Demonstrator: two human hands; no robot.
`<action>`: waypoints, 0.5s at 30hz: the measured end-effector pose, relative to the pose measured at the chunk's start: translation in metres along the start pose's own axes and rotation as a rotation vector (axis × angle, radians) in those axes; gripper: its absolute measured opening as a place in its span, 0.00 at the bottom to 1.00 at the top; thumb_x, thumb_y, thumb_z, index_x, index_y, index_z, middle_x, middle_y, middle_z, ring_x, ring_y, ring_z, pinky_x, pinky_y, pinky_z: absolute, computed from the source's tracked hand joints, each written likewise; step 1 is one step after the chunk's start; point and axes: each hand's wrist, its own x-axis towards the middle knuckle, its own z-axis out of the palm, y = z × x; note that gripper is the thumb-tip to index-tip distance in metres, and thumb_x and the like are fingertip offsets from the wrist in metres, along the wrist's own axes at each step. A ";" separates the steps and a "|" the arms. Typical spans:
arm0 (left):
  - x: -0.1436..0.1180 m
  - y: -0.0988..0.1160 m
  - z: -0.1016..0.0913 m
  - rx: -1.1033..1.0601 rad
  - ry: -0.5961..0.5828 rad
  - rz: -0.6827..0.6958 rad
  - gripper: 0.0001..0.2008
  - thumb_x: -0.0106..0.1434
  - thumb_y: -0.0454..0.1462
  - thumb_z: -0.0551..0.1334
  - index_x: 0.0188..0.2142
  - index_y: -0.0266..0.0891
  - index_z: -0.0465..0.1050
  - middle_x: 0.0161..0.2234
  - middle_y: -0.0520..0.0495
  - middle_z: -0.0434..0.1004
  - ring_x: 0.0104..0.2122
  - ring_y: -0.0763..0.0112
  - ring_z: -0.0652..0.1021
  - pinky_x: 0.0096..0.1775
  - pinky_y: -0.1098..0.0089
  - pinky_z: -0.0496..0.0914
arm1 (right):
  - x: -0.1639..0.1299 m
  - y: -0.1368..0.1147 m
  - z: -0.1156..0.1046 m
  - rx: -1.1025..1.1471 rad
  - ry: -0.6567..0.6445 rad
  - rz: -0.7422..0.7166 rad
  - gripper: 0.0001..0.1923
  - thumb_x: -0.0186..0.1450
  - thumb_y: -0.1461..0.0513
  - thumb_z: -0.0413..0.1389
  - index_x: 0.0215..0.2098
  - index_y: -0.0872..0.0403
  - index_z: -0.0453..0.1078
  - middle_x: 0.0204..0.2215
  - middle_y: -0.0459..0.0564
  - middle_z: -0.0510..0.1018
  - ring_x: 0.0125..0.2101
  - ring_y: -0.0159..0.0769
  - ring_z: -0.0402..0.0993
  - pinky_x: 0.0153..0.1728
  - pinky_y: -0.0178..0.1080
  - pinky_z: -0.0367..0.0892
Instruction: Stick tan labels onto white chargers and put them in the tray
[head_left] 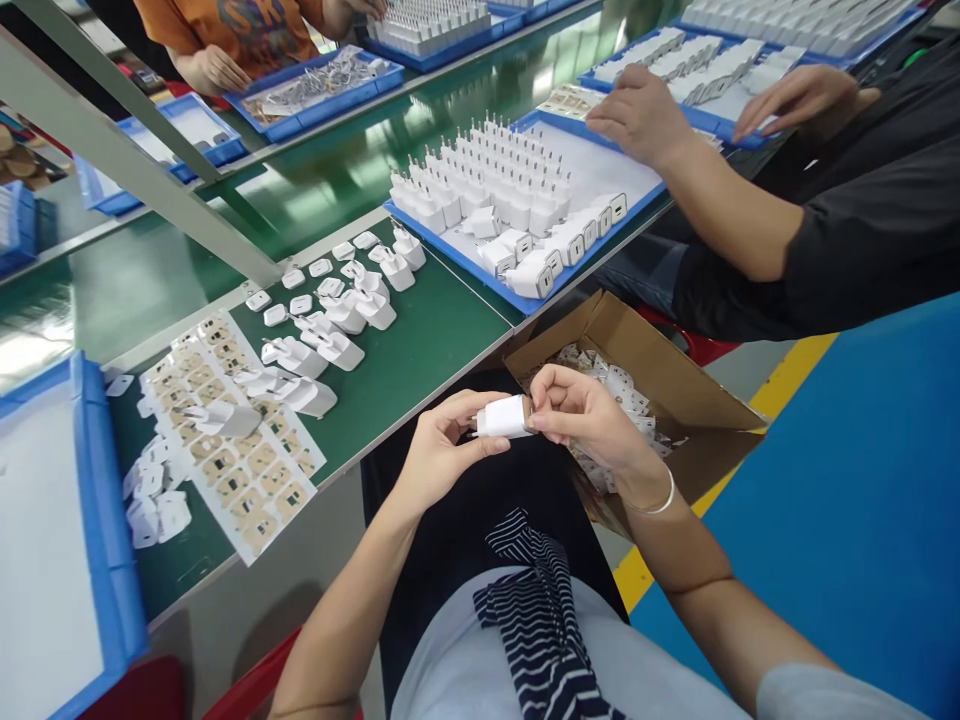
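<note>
Striped cloth hung nearest, below both hands. Above it, a white plug lay sideways between them. The left hand pinched it, thumb against the near side and fingers on the far side by the pins, presumably to leave the flat end free. The right hand had its thumb and forefinger drawn together at that end; whether they gripped anything thin, I could not tell. Left of the left hand, a sheet of stickers and loose plugs lay on the green table, likely for easy reach. Beyond the hands, a blue tray held plugs standing pins-up, perhaps to save room. A cardboard box of white pieces sat just beneath the right hand.
</note>
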 end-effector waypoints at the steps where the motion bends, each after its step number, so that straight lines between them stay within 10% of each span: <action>1: -0.001 0.001 0.000 0.019 -0.008 0.004 0.21 0.53 0.39 0.76 0.47 0.41 0.82 0.40 0.44 0.80 0.39 0.65 0.80 0.40 0.67 0.74 | 0.000 0.000 0.000 0.018 -0.009 0.010 0.16 0.56 0.61 0.72 0.32 0.54 0.68 0.21 0.38 0.71 0.18 0.21 0.64 0.18 0.25 0.56; 15: -0.013 0.023 0.003 0.370 -0.021 0.110 0.17 0.58 0.41 0.74 0.48 0.43 0.82 0.40 0.44 0.79 0.37 0.66 0.77 0.37 0.68 0.70 | -0.006 0.005 -0.001 0.042 -0.075 0.015 0.17 0.55 0.62 0.72 0.31 0.54 0.67 0.22 0.38 0.73 0.18 0.22 0.68 0.18 0.25 0.63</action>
